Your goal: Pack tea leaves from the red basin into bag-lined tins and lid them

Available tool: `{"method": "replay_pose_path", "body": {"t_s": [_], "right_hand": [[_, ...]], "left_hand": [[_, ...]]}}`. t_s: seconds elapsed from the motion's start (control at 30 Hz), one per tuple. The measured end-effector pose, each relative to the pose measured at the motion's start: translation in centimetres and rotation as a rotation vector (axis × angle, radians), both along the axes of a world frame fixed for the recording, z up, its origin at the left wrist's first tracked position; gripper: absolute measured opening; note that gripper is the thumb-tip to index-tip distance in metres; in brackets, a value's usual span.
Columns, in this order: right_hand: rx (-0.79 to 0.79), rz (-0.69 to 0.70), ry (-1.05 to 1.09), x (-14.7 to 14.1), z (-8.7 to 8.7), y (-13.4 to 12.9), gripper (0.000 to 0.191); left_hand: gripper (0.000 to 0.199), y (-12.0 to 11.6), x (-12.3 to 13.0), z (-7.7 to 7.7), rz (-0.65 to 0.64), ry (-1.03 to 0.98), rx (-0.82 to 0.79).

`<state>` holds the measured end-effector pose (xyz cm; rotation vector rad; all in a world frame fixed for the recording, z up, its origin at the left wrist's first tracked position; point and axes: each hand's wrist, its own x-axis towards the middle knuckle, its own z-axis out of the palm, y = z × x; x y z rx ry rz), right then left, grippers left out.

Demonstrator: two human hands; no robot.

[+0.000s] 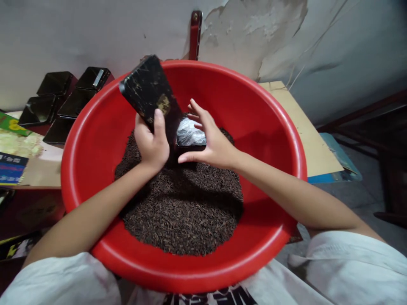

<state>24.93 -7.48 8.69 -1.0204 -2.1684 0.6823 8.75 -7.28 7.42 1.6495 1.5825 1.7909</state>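
Note:
My left hand (151,142) is closed around a black tin lid (152,91) with gold marbling and a gold emblem, held tilted above a red basin. Just right of the lid is an open dark tin (192,148), lined with a crinkled clear plastic bag (190,132); the lid and my hands hide part of it. My right hand (211,142) curves beside the tin's mouth, thumb and fingers spread; whether it touches the rim I cannot tell. Dark brown loose tea leaves (184,216) lie heaped in the basin under both hands.
The wide red basin (288,127) sits in front of my body. Several black-topped tins (55,82) stand at the left. A narrow red piece (195,36) leans against the peeling wall behind. Flat cardboard (305,135) lies at the right, with printed packaging (12,167) at the left.

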Motion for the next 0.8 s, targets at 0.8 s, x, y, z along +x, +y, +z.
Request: {"method": "replay_pose_path", "body": {"t_s": [0.8], "right_hand": [[-0.020, 0.015, -0.398, 5.4, -2.5, 5.2, 0.116]], "left_hand": [[0.079, 2.4, -2.9, -5.1, -0.417, 0.345, -0.394]]}}
